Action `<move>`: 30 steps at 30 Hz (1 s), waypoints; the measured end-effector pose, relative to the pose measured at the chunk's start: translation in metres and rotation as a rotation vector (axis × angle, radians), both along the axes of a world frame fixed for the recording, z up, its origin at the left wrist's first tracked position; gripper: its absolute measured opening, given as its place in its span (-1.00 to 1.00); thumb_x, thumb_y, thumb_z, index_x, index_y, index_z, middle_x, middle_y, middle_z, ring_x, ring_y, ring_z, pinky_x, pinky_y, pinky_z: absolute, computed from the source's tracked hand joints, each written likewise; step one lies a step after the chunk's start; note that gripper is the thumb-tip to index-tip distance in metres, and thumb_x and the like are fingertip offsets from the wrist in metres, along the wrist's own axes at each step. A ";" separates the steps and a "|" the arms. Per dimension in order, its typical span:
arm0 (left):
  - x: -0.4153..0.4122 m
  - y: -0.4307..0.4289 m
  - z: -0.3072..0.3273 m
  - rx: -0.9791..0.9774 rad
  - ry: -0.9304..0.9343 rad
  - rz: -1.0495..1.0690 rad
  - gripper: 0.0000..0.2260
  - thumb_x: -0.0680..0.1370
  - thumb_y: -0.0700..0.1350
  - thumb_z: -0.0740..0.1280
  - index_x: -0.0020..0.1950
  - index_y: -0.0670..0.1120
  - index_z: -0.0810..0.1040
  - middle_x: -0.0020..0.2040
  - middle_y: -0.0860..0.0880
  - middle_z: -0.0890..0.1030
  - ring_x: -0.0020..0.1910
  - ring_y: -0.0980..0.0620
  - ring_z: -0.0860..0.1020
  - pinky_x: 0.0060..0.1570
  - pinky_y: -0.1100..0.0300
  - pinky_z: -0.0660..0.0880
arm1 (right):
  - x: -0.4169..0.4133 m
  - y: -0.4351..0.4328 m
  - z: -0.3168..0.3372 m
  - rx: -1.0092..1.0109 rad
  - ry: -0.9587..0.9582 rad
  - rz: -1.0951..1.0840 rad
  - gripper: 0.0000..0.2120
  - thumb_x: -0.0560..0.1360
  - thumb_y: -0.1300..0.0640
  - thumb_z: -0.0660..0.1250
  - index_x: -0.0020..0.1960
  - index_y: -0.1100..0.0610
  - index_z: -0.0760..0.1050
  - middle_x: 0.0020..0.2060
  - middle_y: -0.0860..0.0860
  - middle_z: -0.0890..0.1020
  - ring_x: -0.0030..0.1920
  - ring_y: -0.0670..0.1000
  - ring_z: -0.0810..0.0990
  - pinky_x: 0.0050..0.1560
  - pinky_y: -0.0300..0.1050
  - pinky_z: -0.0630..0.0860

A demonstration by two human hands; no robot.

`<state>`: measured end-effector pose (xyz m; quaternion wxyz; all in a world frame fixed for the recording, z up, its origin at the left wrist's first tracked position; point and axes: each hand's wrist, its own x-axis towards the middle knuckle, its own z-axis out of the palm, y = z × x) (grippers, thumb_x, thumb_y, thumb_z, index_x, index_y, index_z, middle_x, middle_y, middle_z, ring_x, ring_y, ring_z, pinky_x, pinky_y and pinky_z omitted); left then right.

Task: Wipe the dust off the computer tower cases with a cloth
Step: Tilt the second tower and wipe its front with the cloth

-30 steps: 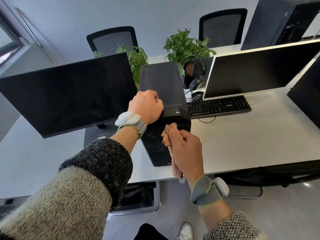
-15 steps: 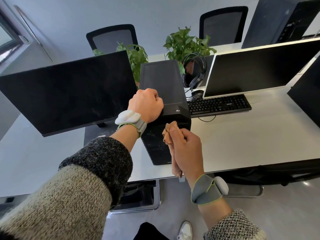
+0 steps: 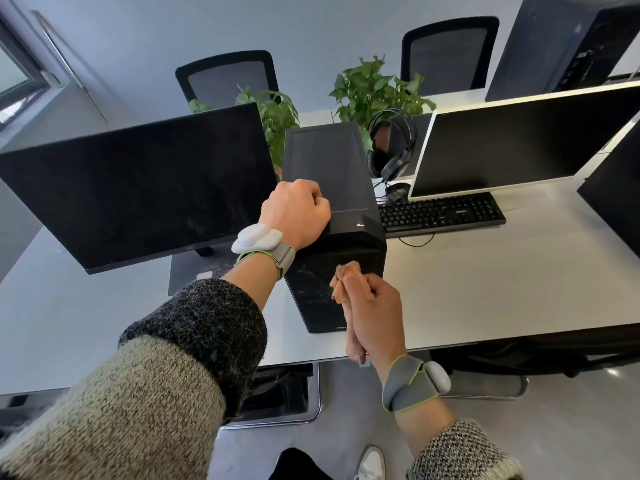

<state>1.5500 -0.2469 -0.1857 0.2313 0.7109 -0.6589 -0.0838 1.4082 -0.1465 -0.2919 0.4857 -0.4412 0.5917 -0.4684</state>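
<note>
Tower [image 3: 329, 168] sits mid-frame on the bench [image 3: 485, 289]. The right hand [image 3: 375, 310] clenches the bunched cloth [image 3: 341, 280] at its front panel. The left hand [image 3: 294, 214] curls its fingers on top, grip unclear. Better to spread the cloth flat and wipe downward.

The white desk [image 3: 485, 289] runs wide in front of you. On your left a big dark monitor [image 3: 138, 188] stands on its flat base [image 3: 194, 271]. Over on your right is a second monitor [image 3: 519, 140], pale-framed and just as dark, with a black keyboard [image 3: 440, 213] lying just in front of it. A thin cable [image 3: 415, 242] loops on the desk by the keyboard's left end. Black headphones [image 3: 396, 164] sit upright beside the second monitor's left edge. Behind the screens you've got a left plant [image 3: 277, 112] and a right plant [image 3: 374, 88], both leafy green. Past them are two black mesh-backed seats, the left chair [image 3: 227, 76] and the right chair [image 3: 450, 46]. A third screen [image 3: 616, 188] cuts in at the far right edge, and there's a window [image 3: 14, 71] top left.
</note>
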 end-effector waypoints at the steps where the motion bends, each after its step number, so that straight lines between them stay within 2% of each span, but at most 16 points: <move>1: 0.000 0.001 0.000 -0.002 0.008 -0.001 -0.81 0.53 -0.06 0.24 -0.17 -0.01 0.63 -0.25 0.00 0.61 -0.26 -0.09 0.59 -0.19 -0.03 0.63 | 0.001 0.001 -0.007 0.035 0.016 -0.003 -0.63 0.62 -0.08 0.38 -0.27 0.12 0.59 -0.40 0.00 0.61 -0.30 -0.01 0.58 -0.18 -0.01 0.53; 3: 0.001 0.001 -0.001 -0.012 0.027 -0.009 -0.81 0.53 -0.07 0.24 -0.17 -0.02 0.64 -0.27 0.00 0.61 -0.27 -0.08 0.59 -0.21 -0.01 0.63 | 0.002 0.003 -0.010 0.057 0.048 -0.008 -0.63 0.62 -0.07 0.37 -0.27 0.11 0.58 -0.41 -0.01 0.60 -0.28 0.02 0.59 -0.18 0.03 0.53; 6: 0.003 0.001 -0.001 -0.032 0.053 -0.027 -0.81 0.54 -0.09 0.25 -0.17 -0.03 0.64 -0.29 0.00 0.60 -0.28 -0.06 0.59 -0.27 0.05 0.60 | 0.003 0.002 0.004 -0.058 0.041 -0.009 -0.63 0.64 -0.05 0.33 -0.24 0.16 0.55 -0.38 0.05 0.57 -0.26 0.10 0.56 -0.20 0.03 0.51; 8: 0.004 0.001 -0.001 -0.042 0.072 -0.041 -0.81 0.54 -0.10 0.26 -0.19 -0.03 0.64 -0.31 0.01 0.60 -0.30 -0.04 0.58 -0.28 0.05 0.60 | 0.006 0.001 0.013 -0.113 0.029 -0.012 -0.63 0.66 -0.02 0.33 -0.23 0.18 0.53 -0.38 0.08 0.54 -0.32 0.02 0.49 -0.27 -0.05 0.47; 11: 0.006 0.001 -0.002 -0.052 0.110 -0.060 -0.79 0.51 -0.08 0.23 -0.21 -0.03 0.64 -0.34 0.01 0.60 -0.32 -0.04 0.58 -0.28 0.01 0.62 | 0.015 0.001 0.002 -0.041 0.056 -0.023 -0.66 0.65 -0.01 0.33 -0.24 0.14 0.54 -0.40 0.01 0.55 -0.33 -0.06 0.50 -0.26 -0.08 0.47; 14: 0.010 0.001 -0.003 -0.071 0.156 -0.111 -0.78 0.50 -0.07 0.21 -0.22 -0.03 0.64 -0.36 0.02 0.60 -0.33 -0.03 0.58 -0.26 -0.01 0.63 | 0.022 0.006 -0.007 0.066 0.069 -0.036 -0.67 0.63 -0.04 0.34 -0.23 0.13 0.59 -0.38 0.01 0.61 -0.25 0.06 0.60 -0.18 0.04 0.54; 16: 0.012 0.000 -0.004 -0.080 0.192 -0.136 -0.80 0.53 -0.12 0.25 -0.23 -0.02 0.63 -0.37 0.04 0.58 -0.33 -0.01 0.57 -0.24 0.00 0.63 | 0.024 0.006 0.003 0.033 0.076 -0.053 -0.65 0.64 -0.04 0.33 -0.20 0.18 0.58 -0.35 0.08 0.60 -0.22 0.13 0.59 -0.16 0.08 0.54; 18: 0.015 -0.001 -0.006 -0.092 0.234 -0.155 -0.80 0.54 -0.15 0.27 -0.22 -0.04 0.64 -0.38 0.06 0.57 -0.33 0.01 0.57 -0.24 0.01 0.61 | 0.025 0.005 0.017 -0.042 0.077 -0.060 -0.63 0.65 -0.05 0.31 -0.19 0.20 0.55 -0.34 0.11 0.56 -0.27 0.10 0.53 -0.21 0.04 0.49; 20: 0.018 0.001 -0.006 -0.110 0.277 -0.182 -0.80 0.55 -0.16 0.28 -0.19 -0.06 0.67 -0.40 0.08 0.56 -0.34 0.03 0.57 -0.24 0.04 0.60 | 0.029 0.003 0.025 -0.065 0.099 -0.058 -0.62 0.67 -0.07 0.30 -0.19 0.18 0.53 -0.35 0.08 0.52 -0.33 -0.03 0.46 -0.27 -0.04 0.44; 22: 0.023 0.003 -0.006 -0.140 0.320 -0.212 -0.82 0.56 -0.18 0.30 -0.17 -0.06 0.68 -0.39 0.10 0.55 -0.33 0.07 0.55 -0.24 0.10 0.57 | 0.035 0.004 0.019 -0.006 0.114 -0.071 -0.64 0.67 -0.08 0.29 -0.19 0.13 0.54 -0.37 0.03 0.53 -0.30 -0.06 0.50 -0.24 -0.08 0.47; 24: 0.029 0.005 -0.008 -0.175 0.343 -0.261 -0.85 0.56 -0.20 0.34 -0.14 -0.06 0.68 -0.31 0.13 0.56 -0.28 0.12 0.55 -0.22 0.20 0.53 | 0.039 0.006 0.008 0.086 0.118 -0.098 -0.68 0.66 -0.07 0.30 -0.17 0.10 0.58 -0.34 0.01 0.59 -0.21 0.02 0.60 -0.15 -0.06 0.52; 27: 0.045 0.012 -0.022 -0.171 0.317 -0.296 -0.87 0.60 -0.07 0.40 -0.12 -0.03 0.70 -0.17 0.08 0.57 -0.12 0.10 0.53 -0.08 0.20 0.52 | 0.047 0.009 0.008 0.137 0.117 -0.137 -0.67 0.65 -0.06 0.31 -0.18 0.12 0.59 -0.32 0.04 0.60 -0.16 0.12 0.62 -0.14 -0.05 0.52; 30: 0.061 0.019 -0.038 -0.160 0.396 -0.230 -0.79 0.61 0.11 0.41 -0.08 0.01 0.71 -0.11 0.09 0.58 -0.02 0.15 0.50 -0.09 0.41 0.40 | 0.055 0.011 0.022 0.022 0.107 -0.163 -0.63 0.68 -0.11 0.31 -0.16 0.13 0.59 -0.32 0.06 0.57 -0.25 -0.03 0.54 -0.23 -0.11 0.48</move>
